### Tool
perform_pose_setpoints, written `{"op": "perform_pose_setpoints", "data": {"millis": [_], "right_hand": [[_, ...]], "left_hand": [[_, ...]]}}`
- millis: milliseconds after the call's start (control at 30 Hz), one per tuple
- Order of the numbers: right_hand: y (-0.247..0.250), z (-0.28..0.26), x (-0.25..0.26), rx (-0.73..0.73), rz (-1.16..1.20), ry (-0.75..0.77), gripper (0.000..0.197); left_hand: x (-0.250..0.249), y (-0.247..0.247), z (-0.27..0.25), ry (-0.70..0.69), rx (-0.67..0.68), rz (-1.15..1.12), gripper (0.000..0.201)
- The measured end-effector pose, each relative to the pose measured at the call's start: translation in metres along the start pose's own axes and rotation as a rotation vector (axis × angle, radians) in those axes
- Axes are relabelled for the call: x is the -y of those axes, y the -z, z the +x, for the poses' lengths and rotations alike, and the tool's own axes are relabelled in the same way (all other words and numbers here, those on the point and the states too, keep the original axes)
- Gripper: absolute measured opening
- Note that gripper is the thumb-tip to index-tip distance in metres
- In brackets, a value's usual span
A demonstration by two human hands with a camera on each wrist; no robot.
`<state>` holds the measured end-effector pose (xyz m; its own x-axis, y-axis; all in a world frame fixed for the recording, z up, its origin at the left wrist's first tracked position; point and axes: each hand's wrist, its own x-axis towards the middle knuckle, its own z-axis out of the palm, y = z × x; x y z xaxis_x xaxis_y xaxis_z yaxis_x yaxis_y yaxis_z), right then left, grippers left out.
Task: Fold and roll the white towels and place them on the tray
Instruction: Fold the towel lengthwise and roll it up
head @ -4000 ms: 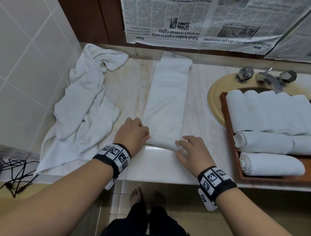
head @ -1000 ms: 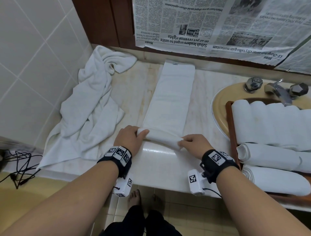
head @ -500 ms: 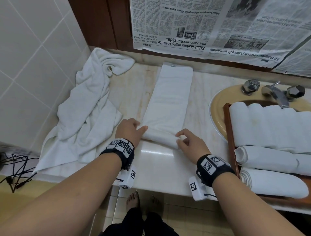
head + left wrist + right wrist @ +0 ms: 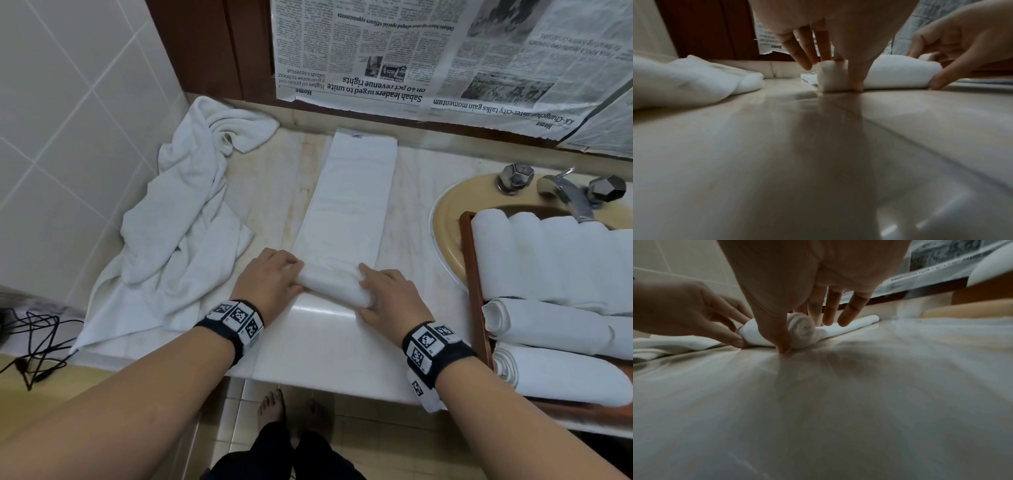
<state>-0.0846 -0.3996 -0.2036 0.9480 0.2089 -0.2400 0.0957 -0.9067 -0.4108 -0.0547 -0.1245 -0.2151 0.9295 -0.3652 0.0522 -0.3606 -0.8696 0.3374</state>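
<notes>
White terry, folded into a long narrow strip, the towel (image 4: 349,212) lies on the pale marble counter (image 4: 329,346), running from the near edge toward the far wall. Its near end is wound into a short roll; the right-wrist view shows the spiral of layers at that end. The left hand (image 4: 270,277) curls over the roll's left end, fingers on top and thumb down at the near side. The right hand (image 4: 387,294) clasps the right end the same way, thumb tip on the counter. To the left, a crumpled white towel (image 4: 178,233) sprawls against the tiled wall, just beside the strip. To the right, a wooden tray (image 4: 474,281) sits over the yellow sink (image 4: 448,212), holding rolled white towels (image 4: 548,260): a row lying side by side at the far end and two laid crosswise nearer. Chrome taps (image 4: 561,188) stand behind it. Newspaper (image 4: 428,58) covers the far wall, and black cables (image 4: 30,339) lie at the near left.
</notes>
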Motion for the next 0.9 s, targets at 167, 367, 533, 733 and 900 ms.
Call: {"op": "perform_pose_setpoints", "data": {"millis": [167, 367, 533, 733, 900], "right_hand": [[-0.003, -0.004, -0.009, 0.017, 0.136, -0.148, 0.069], [0.0, -0.003, -0.013, 0.021, 0.173, -0.136, 0.057], [0.009, 0.006, -0.01, 0.067, 0.304, -0.131, 0.035], [0.021, 0.016, -0.009, 0.126, 0.565, -0.296, 0.025], [0.028, 0.027, -0.01, 0.065, 0.766, -0.5, 0.024]], "left_hand": [[0.011, 0.006, 0.0, 0.033, 0.049, -0.005, 0.043], [0.018, 0.006, 0.0, 0.16, 0.145, -0.143, 0.047], [0.018, 0.0, 0.001, 0.365, 0.079, -0.398, 0.042], [0.013, 0.004, 0.014, 0.542, 0.108, -0.495, 0.042], [0.007, 0.01, 0.027, 0.645, 0.134, -0.482, 0.04]]}}
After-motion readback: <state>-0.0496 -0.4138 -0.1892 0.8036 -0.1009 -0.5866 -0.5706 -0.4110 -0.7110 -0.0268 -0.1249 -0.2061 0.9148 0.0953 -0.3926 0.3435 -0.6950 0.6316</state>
